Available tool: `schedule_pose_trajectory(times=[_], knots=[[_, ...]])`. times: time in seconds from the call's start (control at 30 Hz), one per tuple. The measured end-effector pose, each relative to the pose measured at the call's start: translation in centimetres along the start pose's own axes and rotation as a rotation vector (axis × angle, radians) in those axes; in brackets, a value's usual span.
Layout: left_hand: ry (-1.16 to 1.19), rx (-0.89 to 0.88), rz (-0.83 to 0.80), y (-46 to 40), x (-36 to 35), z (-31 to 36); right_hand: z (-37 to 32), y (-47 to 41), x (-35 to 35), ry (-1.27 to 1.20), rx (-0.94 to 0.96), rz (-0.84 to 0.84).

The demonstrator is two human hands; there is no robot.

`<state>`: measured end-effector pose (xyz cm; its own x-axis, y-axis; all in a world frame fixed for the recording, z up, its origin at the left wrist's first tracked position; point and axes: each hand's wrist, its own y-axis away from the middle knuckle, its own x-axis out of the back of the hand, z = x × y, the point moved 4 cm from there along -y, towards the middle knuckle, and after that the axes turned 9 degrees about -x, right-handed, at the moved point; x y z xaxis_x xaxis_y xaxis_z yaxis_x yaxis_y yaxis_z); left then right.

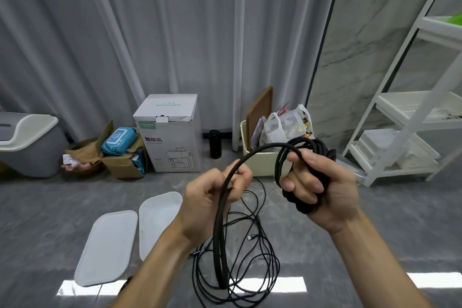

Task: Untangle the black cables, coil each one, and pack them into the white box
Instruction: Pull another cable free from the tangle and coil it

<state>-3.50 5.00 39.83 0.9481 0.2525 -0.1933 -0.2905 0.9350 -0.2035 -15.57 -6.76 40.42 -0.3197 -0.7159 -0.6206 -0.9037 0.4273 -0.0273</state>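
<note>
The right hand (322, 187) grips a bundle of thick black cable loops (300, 155), so the coil stays together. The left hand (212, 197) pinches the loose part of that cable, feeding it along. Thin black cables (252, 257) lie tangled on the grey floor (50, 220). The left hand hides part of the white plastic box (157, 217); its flat white lid (107, 247) lies beside it.

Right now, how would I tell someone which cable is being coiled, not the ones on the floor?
Start at the person's two hands in the middle of the view. The thick black cable arches from the left hand to the right hand, which grips its finished loops. Unlike the thin black cables tangled on the grey floor below, it is much fatter, and part of it is held in the air.
</note>
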Motion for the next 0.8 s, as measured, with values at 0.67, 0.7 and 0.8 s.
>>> schedule_pose_trajectory(times=[0.67, 0.7, 0.8], knots=[[0.95, 0.036, 0.129, -0.7, 0.3, -2.1, 2.3, -1.0, 4.0, 0.021, -0.149, 0.636], [0.988, 0.03, 0.132, -0.8, 0.3, -2.0, 2.3, -1.0, 4.1, 0.017, -0.145, 0.644], [1.085, 0.041, 0.206, -0.8, 0.4, -1.7, 2.3, -1.0, 4.4, -0.001, -0.126, 0.674]])
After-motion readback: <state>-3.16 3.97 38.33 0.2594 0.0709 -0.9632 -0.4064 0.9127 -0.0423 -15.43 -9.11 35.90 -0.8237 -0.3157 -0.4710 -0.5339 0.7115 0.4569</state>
